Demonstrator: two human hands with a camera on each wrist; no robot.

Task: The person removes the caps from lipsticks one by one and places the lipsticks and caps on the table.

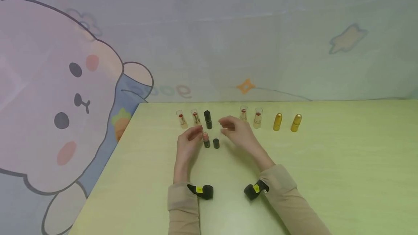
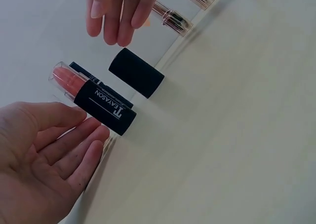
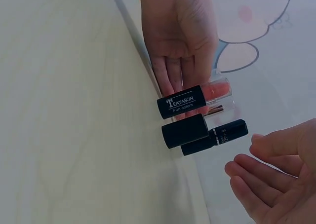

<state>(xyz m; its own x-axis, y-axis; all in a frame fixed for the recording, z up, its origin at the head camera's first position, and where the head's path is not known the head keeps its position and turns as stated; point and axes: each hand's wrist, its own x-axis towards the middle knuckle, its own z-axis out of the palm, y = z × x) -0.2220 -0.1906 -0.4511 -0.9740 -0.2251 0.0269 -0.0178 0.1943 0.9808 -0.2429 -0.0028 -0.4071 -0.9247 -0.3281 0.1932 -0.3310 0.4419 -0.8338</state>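
A black lipstick tube with a clear top over its coral bullet (image 1: 206,140) stands upright on the table, with "TEAYASON" lettering visible in both wrist views. Beside it on the right is a short black cap (image 1: 216,143). My left hand (image 1: 189,142) is just left of the coral lipstick, its fingers loosely bent and holding nothing. On the other side, my right hand (image 1: 240,133) hovers to the right of the cap, thumb and fingers apart. A slim black lipstick (image 1: 208,119) stands behind these two, partly covered by the cap (image 3: 185,131) in the right wrist view.
Two clear-topped lipsticks (image 1: 181,119) stand at the back left, two more (image 1: 257,118) behind my right hand. Farther right are two gold bullet-shaped tubes (image 1: 277,122). The table (image 1: 343,162) meets a printed cloth backdrop (image 1: 212,46) at its far edge.
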